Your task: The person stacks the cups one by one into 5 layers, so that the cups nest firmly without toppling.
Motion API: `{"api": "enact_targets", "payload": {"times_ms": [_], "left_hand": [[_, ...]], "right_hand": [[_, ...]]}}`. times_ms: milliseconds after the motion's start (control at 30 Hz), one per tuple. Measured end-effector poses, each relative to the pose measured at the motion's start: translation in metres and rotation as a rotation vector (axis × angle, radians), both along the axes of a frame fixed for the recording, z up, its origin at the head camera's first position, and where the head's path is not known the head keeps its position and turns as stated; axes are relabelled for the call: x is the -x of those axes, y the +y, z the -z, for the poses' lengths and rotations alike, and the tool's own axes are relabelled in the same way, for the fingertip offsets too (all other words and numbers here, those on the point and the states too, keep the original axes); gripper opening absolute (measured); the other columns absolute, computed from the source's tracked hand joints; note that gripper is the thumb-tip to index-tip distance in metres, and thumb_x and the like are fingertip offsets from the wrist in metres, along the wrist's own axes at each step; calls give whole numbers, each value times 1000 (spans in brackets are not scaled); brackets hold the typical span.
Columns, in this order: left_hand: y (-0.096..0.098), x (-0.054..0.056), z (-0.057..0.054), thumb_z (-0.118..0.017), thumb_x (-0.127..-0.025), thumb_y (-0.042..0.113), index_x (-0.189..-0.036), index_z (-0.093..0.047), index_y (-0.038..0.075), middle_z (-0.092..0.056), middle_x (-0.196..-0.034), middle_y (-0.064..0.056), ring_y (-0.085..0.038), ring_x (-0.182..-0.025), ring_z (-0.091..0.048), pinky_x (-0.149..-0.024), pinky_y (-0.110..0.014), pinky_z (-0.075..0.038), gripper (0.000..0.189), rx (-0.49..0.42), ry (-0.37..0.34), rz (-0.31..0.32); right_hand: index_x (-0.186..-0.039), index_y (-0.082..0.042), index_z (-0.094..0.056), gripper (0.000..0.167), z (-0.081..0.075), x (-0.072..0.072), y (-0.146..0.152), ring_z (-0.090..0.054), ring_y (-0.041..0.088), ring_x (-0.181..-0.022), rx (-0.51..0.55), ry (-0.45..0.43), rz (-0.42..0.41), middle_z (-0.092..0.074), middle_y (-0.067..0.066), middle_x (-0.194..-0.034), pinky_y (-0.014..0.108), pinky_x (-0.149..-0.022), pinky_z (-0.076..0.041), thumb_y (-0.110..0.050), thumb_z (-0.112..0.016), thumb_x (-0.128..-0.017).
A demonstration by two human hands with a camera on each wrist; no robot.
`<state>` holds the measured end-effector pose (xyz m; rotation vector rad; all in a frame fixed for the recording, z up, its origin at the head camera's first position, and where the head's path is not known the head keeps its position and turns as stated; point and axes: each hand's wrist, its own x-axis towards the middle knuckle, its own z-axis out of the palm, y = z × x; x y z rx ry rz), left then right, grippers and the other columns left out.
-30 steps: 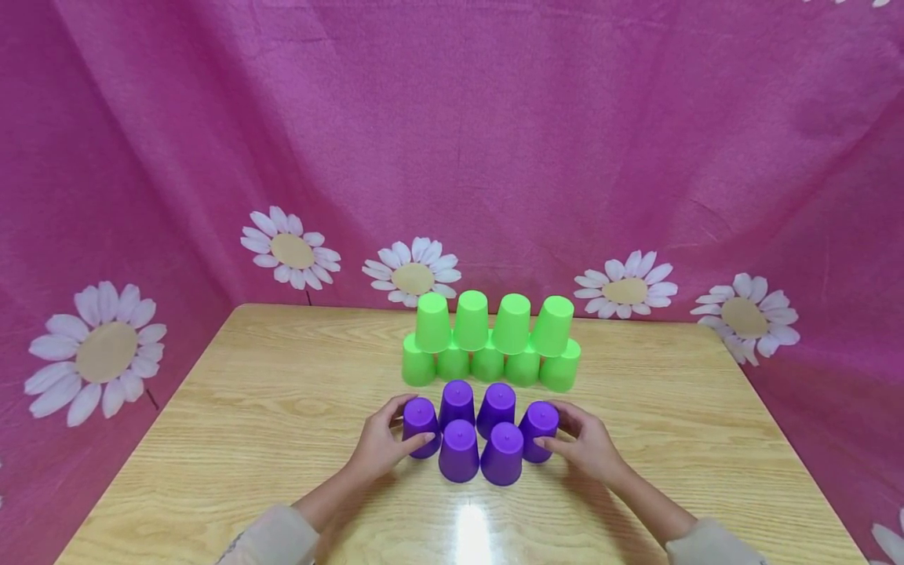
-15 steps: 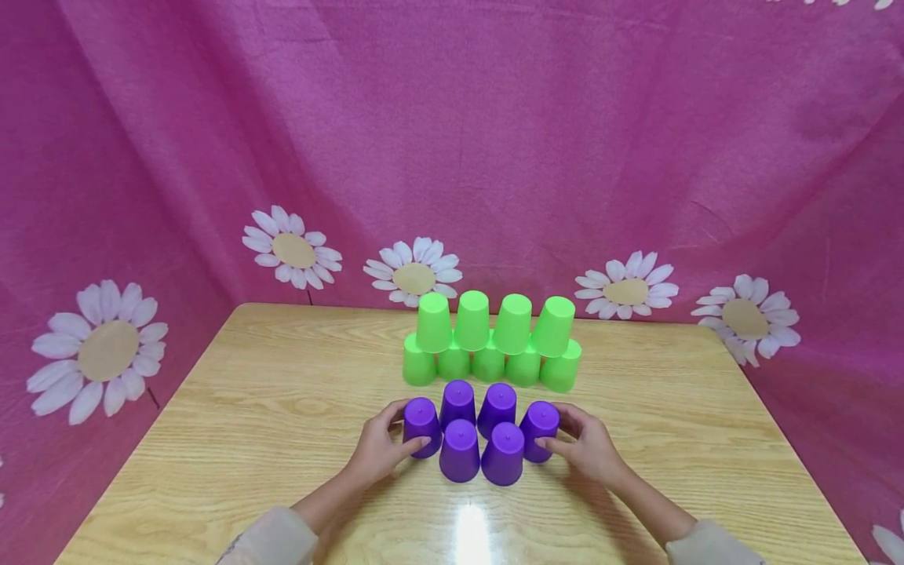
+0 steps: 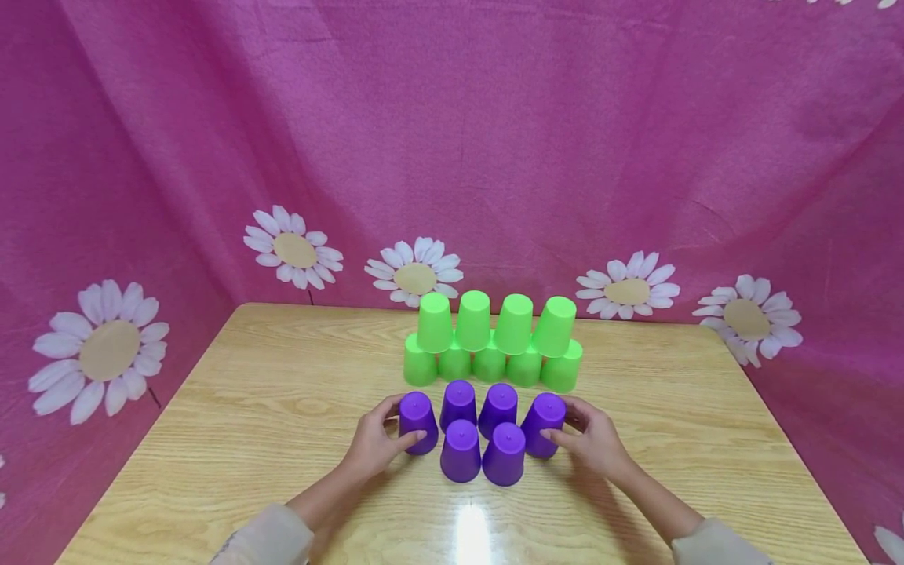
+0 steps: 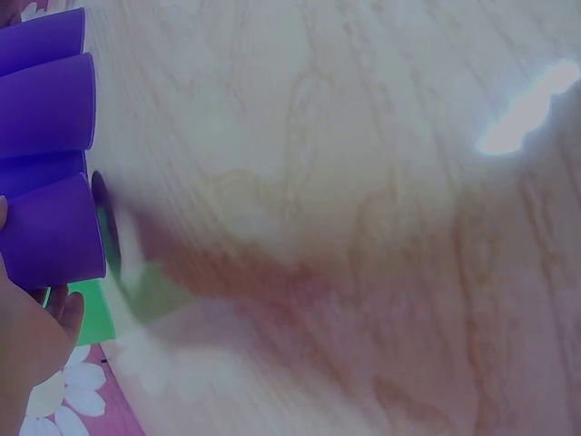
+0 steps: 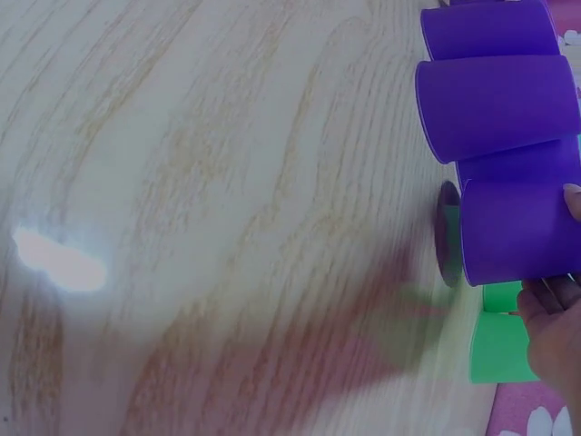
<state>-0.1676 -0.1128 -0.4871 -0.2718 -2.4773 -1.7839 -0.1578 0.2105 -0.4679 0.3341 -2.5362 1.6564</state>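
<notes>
My left hand (image 3: 374,441) grips an upside-down purple cup (image 3: 417,424) at the left end of the purple group, thumb on its near side. At the right end, another upside-down purple cup (image 3: 544,425) is held by my right hand (image 3: 595,441) in the same way. Both wrist views show a dark reflection on the table just off the rim of the held left cup (image 4: 54,227) and held right cup (image 5: 517,232), with a small gap. Between the hands, two purple cups stand in front (image 3: 461,452) and two behind (image 3: 499,412), all upside down.
Behind the purple cups stands a two-tier wall of upside-down green cups, with an upper row (image 3: 472,320) resting across a lower row (image 3: 489,367). The wooden table (image 3: 297,377) ends at a pink cloth backdrop (image 3: 452,157) with printed daisies.
Both held cups have risen slightly and shifted outward, the left one to the left and the right one to the right. The other purple cups and the green wall stay put.
</notes>
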Motion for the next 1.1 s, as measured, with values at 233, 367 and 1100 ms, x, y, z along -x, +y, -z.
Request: {"api": "enact_targets", "payload": {"times_ms": [233, 367, 1100], "left_hand": [[-4, 3, -11, -76, -73, 4, -117, -56, -2, -65, -109, -19, -35, -104, -60, -90, -45, -51, 49, 52, -5, -5], [-5, 4, -16, -76, -73, 5, -118, -56, -2, -65, -109, -19, -35, -104, -61, -90, -46, -51, 50, 62, 13, 8], [-7, 12, -44, -76, -73, 6, -119, -56, -1, -66, -110, -18, -32, -105, -61, -92, -46, -50, 51, 86, 75, 20]], "right_hand": [[-112, 10, -58, 41, -8, 2, 3, -55, -11, -91, -22, 18, 4, -65, 25, -104, 15, -86, -50, 0, -73, -74], [-112, 10, -57, 42, -14, 3, 3, -55, -11, -92, -11, 24, -7, -65, 25, -104, 14, -87, -49, 0, -73, -75], [-113, 12, -56, 42, -45, 14, 4, -52, -14, -92, -51, 102, -6, -64, 27, -105, 12, -85, -49, 3, -71, -75]]}}
